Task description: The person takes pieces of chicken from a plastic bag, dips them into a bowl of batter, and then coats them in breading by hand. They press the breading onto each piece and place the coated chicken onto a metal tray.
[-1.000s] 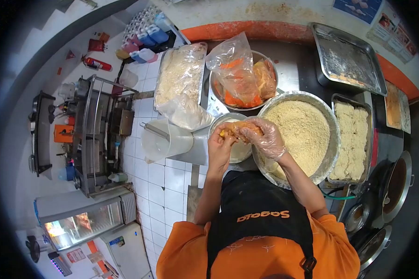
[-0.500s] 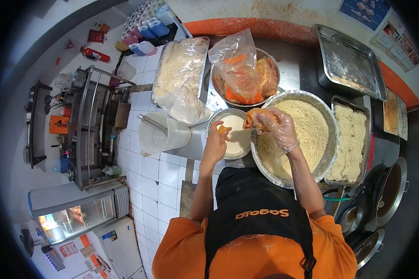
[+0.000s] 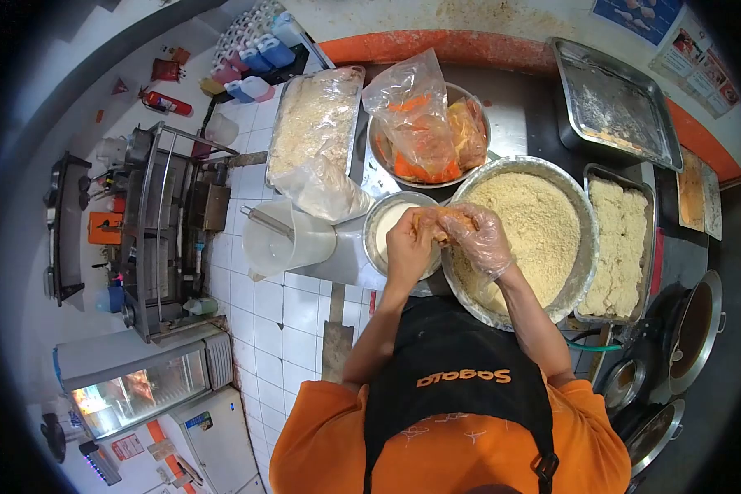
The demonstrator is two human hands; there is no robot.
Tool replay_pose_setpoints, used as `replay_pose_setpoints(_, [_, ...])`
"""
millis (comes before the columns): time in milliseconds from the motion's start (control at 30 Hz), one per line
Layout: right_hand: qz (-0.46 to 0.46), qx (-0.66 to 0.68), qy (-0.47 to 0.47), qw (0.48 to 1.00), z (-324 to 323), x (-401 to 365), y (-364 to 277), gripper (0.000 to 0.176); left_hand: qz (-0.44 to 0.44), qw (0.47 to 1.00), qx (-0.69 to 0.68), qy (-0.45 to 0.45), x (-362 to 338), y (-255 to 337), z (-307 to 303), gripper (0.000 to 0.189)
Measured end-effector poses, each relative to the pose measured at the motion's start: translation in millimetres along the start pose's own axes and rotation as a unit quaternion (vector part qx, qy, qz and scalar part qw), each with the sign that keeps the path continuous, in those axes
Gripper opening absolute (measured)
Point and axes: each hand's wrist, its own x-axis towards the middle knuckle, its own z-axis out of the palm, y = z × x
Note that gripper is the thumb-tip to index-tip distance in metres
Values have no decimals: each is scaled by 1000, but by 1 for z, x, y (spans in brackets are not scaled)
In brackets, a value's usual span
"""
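Observation:
In the head view, my right hand, in a clear plastic glove, holds a piece of orange marinated meat. My bare left hand meets it, its fingers closed on the meat's left end. Both hands are over the neighbouring rims of a bowl of white liquid and a large metal basin of pale yellow crumbs. The fingers hide part of the meat.
Behind the hands, a metal bowl holds more orange meat and a plastic bag. On the left are a translucent pitcher and a crumb-filled tray. Trays of coated pieces and large pans stand right.
My left hand has moved right and up from over the white liquid to the meat. The small yellow-orange bit at its fingertips no longer shows. My right hand has shifted slightly down.

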Motion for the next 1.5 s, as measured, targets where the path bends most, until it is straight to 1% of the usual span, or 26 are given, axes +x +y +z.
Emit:
replay_pose_setpoints(67, [6, 1, 5, 1000, 2, -2, -4, 25, 35, 995, -12, 88, -1, 2, 10, 34])
replay_pose_setpoints(167, [13, 39, 9, 999, -3, -1, 5, 23, 16, 993, -4, 113, 1, -1, 0, 37])
replay_pose_setpoints(200, [14, 39, 10, 999, -3, -2, 2, 23, 20, 993, -58, 97, 5, 0, -2, 38])
replay_pose_setpoints(233, [29, 54, 3, 998, -2, -3, -4, 23, 19, 993, -57, 97, 5, 1, -5, 38])
replay_pose_setpoints(300, [45, 69, -4, 997, -1, -4, -7, 22, -116, 978, -172, 28, 5, 7, -14, 34])
replay_pose_setpoints(333, [39, 76, -6, 996, -4, -3, -7, 24, -116, 978, -171, 29, 5, 10, -20, 34])
replay_pose_setpoints(400, [32, 83, -7, 996, -6, 0, -8, 27, -111, 966, -231, -42, 3, 13, -31, 24])
replay_pose_setpoints(433, [-2, 106, 4, 994, -7, 1, -10, 32, -111, 966, -230, -43, 4, 13, -36, 24])
replay_pose_setpoints(467, [-36, 129, 16, 991, -9, 1, -12, 38, -94, 979, -173, -47, 4, 11, -42, 23])
replay_pose_setpoints(500, [-35, 130, 19, 991, -11, 0, -14, 38, -78, 989, -115, -51, 4, 13, -47, 26])
replay_pose_setpoints(567, [34, 140, -47, 988, -18, -3, -14, 47, -74, 990, -117, -37, 2, 18, -55, 26])
replay_pose_setpoints(767, [76, 127, -59, 987, -16, -6, 8, 48, -81, 990, -112, -16, 6, 22, -77, 22])
replay_pose_setpoints(833, [53, 116, -56, 990, -15, -7, 15, 47, -99, 991, -94, -7, 7, 21, -81, 21])
replay_pose_setpoints(867, [29, 103, -53, 993, -17, -8, 18, 45, -78, 994, -72, -14, 7, 18, -82, 20])
replay_pose_setpoints(933, [29, 110, -36, 993, -24, -11, 17, 43, -58, 997, -50, -23, 8, 11, -81, 20])
replay_pose_setpoints(1000, [30, 116, -22, 993, -35, -15, 14, 41, 17, 1000, -10, -11, 10, -2, -76, 20])
replay_pose_setpoints(1033, [40, 118, 1, 992, -43, -17, 12, 39, 16, 1000, -10, -12, 11, -9, -76, 20])
replay_pose_setpoints(1100, [51, 121, 25, 991, -57, -21, 11, 37, 62, 980, 175, -71, 12, -21, -78, 20])
replay_pose_setpoints(1133, [41, 102, 48, 993, -64, -23, 12, 36, 61, 980, 175, -72, 10, -25, -75, 20])
replay_pose_setpoints(1200, [27, 76, 84, 993, -74, -26, 12, 35, 120, 936, 303, -130, 2, -35, -61, 20])
replay_pose_setpoints(1233, [28, 77, 85, 993, -78, -27, 14, 35, 120, 936, 303, -131, -4, -43, -56, 20])
replay_pose_setpoints(1300, [59, 75, 117, 989, -85, -28, 17, 35, 98, 908, 358, -193, -13, -54, -48, 19])
replay_pose_setpoints(1367, [56, 65, 125, 988, -89, -30, 21, 35, 118, 925, 310, -183, -12, -54, -54, 20])
replay_pose_setpoints(1433, [54, 54, 129, 989, -96, -32, 28, 35, -65, 981, 144, -112, -3, -35, -63, 24])
replay_pose_setpoints(1467, [28, -54, 125, 990, -99, -32, 34, 39, -66, 981, 144, -112, 3, -35, -69, 24])
replay_pose_setpoints(1500, [2, -161, 118, 980, -99, -30, 33, 45, -30, 979, 185, -83, 9, -34, -75, 24])
